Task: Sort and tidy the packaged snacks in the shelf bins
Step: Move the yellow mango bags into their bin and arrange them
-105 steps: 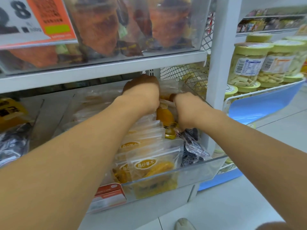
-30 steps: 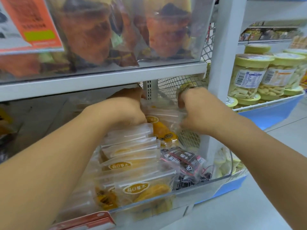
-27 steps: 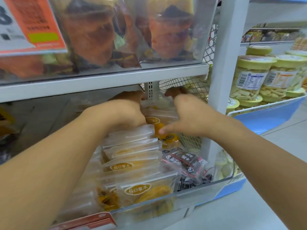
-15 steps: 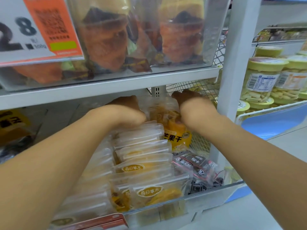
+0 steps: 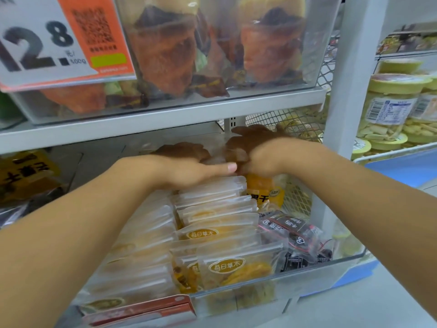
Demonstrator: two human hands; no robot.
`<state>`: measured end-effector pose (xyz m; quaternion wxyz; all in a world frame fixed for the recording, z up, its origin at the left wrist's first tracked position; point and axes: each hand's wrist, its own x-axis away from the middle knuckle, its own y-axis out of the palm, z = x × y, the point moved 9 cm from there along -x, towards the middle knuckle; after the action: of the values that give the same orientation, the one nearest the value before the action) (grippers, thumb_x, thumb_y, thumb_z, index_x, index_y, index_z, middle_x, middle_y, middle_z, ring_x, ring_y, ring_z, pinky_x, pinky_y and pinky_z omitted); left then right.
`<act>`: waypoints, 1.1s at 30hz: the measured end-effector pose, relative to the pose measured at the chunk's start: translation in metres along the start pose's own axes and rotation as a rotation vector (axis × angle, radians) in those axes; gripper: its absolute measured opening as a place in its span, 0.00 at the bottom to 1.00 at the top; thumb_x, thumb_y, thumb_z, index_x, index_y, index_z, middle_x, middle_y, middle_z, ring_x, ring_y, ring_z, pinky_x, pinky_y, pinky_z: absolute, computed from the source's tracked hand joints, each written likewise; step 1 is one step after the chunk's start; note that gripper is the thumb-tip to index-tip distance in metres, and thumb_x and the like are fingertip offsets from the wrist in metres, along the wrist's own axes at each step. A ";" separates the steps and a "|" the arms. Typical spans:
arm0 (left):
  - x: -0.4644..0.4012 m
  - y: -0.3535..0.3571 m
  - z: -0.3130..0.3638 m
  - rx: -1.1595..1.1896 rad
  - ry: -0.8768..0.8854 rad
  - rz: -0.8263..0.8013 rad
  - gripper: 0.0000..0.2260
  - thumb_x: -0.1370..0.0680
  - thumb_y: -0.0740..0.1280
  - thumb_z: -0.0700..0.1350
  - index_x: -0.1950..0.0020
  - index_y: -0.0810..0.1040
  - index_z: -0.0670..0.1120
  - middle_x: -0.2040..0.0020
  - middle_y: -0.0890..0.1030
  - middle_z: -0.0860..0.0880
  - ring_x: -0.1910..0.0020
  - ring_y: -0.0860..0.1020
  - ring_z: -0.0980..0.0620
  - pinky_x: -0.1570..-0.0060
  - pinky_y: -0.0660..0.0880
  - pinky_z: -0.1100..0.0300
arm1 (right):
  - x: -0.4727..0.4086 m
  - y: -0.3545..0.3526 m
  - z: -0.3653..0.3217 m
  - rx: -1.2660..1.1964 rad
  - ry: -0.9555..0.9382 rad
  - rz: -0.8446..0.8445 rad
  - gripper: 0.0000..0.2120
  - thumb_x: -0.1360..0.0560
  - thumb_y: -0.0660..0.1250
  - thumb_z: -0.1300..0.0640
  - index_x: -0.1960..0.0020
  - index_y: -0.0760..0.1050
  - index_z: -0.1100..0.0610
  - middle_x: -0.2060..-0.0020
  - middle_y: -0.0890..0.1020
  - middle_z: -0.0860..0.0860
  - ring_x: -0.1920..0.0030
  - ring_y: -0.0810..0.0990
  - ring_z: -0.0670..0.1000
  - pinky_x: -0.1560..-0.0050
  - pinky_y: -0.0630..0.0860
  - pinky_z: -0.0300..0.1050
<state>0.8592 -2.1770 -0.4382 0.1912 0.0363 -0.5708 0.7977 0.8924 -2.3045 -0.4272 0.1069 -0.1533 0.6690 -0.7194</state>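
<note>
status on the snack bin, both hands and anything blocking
Left hand flat on the clear packet row. Right hand grips an orange packet at the bin's back. Dark packets loose alongside; nothing blocking.

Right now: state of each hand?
Left hand: open, thumb straight, resting on the back of the row of clear snack packets.
Right hand: fingers curled, gripping the top of the yellow dried mango pouch.

Your clear plastic bin [image 5: 307,275] has smooth, glossy walls. The mango snack pouches [image 5: 227,268] in it are frosted, semi-matt plastic film; the dark packets [image 5: 290,233] are shinier, crinkled film. Behind, you see white-painted metal mesh [image 5: 295,200] and a smooth painted shelf edge [image 5: 165,119]. The price card [image 5: 59,43] looks like matt paper.
</note>
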 end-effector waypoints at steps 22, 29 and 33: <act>-0.045 -0.043 0.036 0.001 -0.015 0.516 0.15 0.23 0.71 0.46 0.37 0.77 0.48 0.38 0.77 0.47 0.42 0.76 0.45 0.48 0.71 0.58 | 0.006 -0.011 0.034 -0.264 0.029 0.182 0.45 0.29 0.78 0.50 0.22 0.54 0.47 0.25 0.63 0.53 0.31 0.71 0.60 0.34 0.72 0.52; -0.036 -0.054 0.013 -0.005 -0.035 0.505 0.16 0.28 0.77 0.54 0.46 0.76 0.51 0.45 0.76 0.50 0.49 0.74 0.49 0.50 0.71 0.58 | 0.000 -0.025 0.021 -0.172 0.037 0.272 0.16 0.24 0.71 0.47 0.37 0.75 0.47 0.36 0.72 0.53 0.39 0.75 0.59 0.39 0.73 0.51; -0.023 -0.059 -0.003 -0.002 -0.033 0.523 0.22 0.29 0.75 0.59 0.42 0.72 0.51 0.43 0.72 0.52 0.47 0.71 0.51 0.50 0.66 0.58 | 0.006 -0.039 0.022 0.042 0.147 0.387 0.18 0.24 0.71 0.49 0.36 0.75 0.53 0.39 0.75 0.55 0.37 0.74 0.60 0.41 0.72 0.53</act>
<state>0.9012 -2.1639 -0.3928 -0.0308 -0.0997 -0.5645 0.8188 0.8965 -2.3237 -0.3871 0.1970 0.0332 0.6766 -0.7087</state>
